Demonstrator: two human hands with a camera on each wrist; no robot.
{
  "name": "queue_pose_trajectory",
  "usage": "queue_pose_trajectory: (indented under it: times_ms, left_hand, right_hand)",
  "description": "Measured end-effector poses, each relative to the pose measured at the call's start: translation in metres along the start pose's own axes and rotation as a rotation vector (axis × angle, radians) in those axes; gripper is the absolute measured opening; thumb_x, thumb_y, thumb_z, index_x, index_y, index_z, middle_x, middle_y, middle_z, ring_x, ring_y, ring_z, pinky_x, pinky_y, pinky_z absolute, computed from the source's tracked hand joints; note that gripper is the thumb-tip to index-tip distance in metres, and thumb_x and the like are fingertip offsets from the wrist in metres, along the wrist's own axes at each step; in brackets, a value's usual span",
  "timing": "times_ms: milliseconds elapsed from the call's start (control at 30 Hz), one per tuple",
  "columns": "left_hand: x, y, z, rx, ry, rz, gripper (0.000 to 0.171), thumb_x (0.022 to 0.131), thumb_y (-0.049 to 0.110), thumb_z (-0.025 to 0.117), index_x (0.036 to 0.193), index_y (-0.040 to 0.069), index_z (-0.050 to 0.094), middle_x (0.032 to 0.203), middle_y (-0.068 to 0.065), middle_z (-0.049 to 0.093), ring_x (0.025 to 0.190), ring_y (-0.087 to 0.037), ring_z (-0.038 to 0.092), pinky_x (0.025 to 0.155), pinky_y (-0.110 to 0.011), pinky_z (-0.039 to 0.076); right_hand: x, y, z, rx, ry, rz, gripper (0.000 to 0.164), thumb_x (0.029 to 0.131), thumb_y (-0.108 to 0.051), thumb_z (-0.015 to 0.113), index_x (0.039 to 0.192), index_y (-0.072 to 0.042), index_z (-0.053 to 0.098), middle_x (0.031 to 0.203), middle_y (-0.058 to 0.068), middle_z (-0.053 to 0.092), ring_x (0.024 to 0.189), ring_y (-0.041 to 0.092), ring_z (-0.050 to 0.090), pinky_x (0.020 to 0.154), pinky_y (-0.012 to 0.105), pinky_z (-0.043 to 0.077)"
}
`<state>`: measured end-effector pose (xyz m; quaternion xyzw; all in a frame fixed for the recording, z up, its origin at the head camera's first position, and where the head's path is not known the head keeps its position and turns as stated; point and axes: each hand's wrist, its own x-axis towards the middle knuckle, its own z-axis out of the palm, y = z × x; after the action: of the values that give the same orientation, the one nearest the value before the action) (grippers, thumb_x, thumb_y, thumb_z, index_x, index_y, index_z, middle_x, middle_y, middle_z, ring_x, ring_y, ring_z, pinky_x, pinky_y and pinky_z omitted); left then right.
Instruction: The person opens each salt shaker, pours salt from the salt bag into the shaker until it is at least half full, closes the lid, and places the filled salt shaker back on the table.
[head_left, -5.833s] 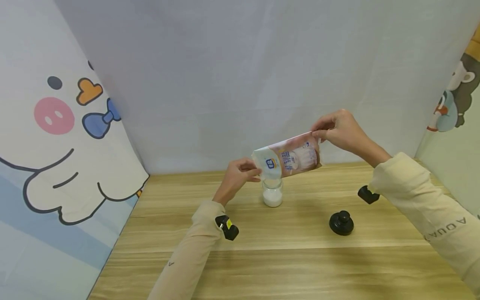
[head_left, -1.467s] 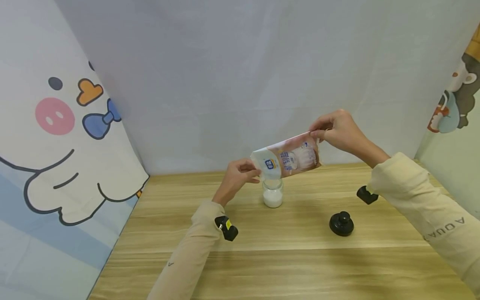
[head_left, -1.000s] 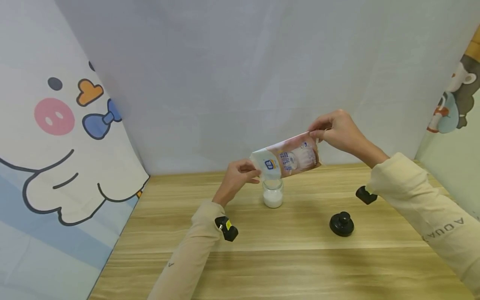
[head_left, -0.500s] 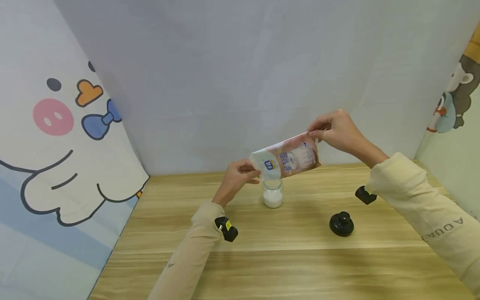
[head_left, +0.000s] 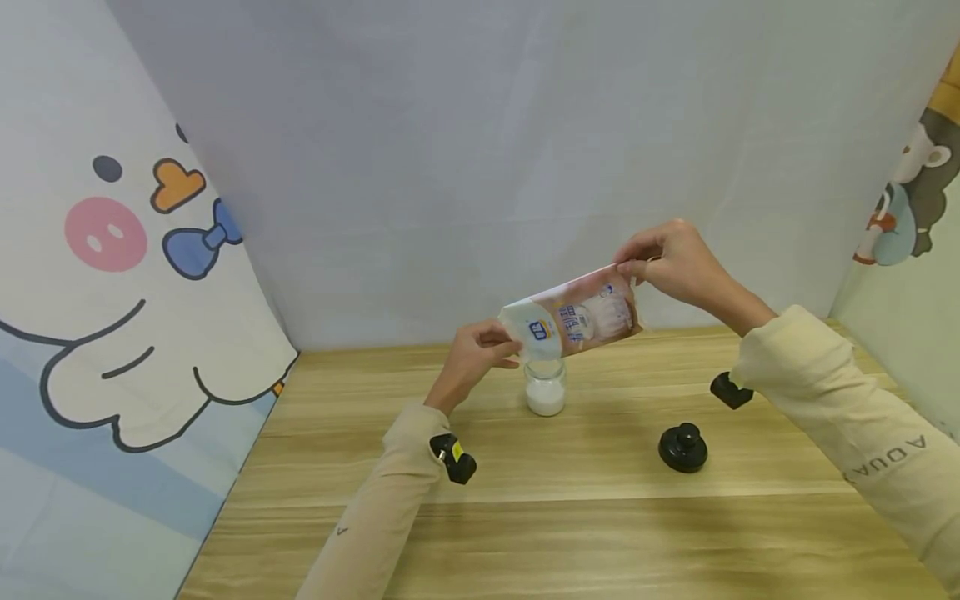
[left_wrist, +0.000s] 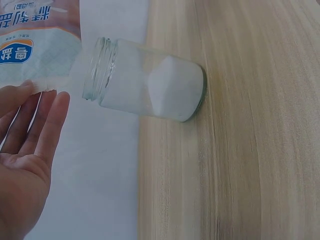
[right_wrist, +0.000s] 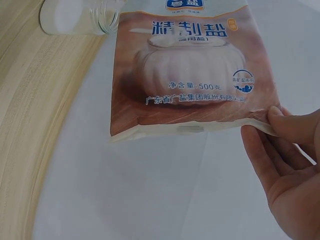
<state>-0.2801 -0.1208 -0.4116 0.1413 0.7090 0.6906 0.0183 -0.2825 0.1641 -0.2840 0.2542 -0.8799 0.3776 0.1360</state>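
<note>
A pink and pale-blue bag of salt (head_left: 573,317) is stretched between both hands, slanting down to the left. My left hand (head_left: 476,350) pinches its lower corner between thumb and fingers. At the raised end, the right hand (head_left: 675,258) grips the upper corner with thumb and fingertips. Right under the bag's low end stands an upright glass jar (head_left: 545,396), its mouth partly hidden by the bag in the head view. White salt (left_wrist: 172,87) lies heaped in the jar's bottom part, as the left wrist view shows. The bag's printed front (right_wrist: 190,70) fills the right wrist view.
A black round lid (head_left: 683,447) with a knob lies on the wooden table (head_left: 525,533), right of the jar. A pale cloth backdrop (head_left: 465,167) hangs behind the table's far edge. Printed cartoon panels (head_left: 142,333) flank both sides.
Over the last several seconds the bag and the right hand have shifted very slightly left. Both hands keep their hold; jar and lid stay in place.
</note>
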Motion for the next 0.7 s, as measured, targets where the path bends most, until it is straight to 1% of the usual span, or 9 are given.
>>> queue_pose_trajectory:
  times_ms: [200,467,700]
  left_hand:
    - [-0.0005,0.0011,-0.0008,0.003,-0.011,0.010,0.014,0.084,-0.003,0.067,0.091,-0.013,0.060,0.090,-0.019,0.066,0.085,-0.029,0.066,0.075,-0.042,0.060]
    - [-0.0017,0.0026,-0.0014,-0.003,-0.018,0.019,0.012,0.085,-0.003,0.066,0.091,-0.012,0.060,0.089,-0.016,0.067,0.084,-0.025,0.066,0.074,-0.041,0.061]
    - [-0.0018,0.0027,-0.0014,0.002,-0.021,0.022,0.013,0.085,-0.003,0.067,0.091,-0.012,0.060,0.091,-0.021,0.066,0.085,-0.028,0.066,0.075,-0.043,0.060]
  right_hand:
    - [-0.0005,-0.0011,-0.0006,0.001,-0.001,0.001,0.009,0.088,-0.001,0.064,0.087,-0.001,0.073,0.082,0.012,0.069,0.067,0.025,0.063,0.054,0.025,0.052]
    - [-0.0001,-0.0006,-0.0006,-0.010,0.001,0.001,0.009,0.088,-0.001,0.064,0.087,0.000,0.073,0.082,0.013,0.069,0.067,0.023,0.063,0.054,0.024,0.052]
    - [-0.0008,-0.0021,-0.0008,-0.006,0.007,-0.006,0.009,0.087,0.000,0.064,0.086,0.000,0.073,0.081,0.013,0.069,0.065,0.023,0.063,0.053,0.024,0.052]
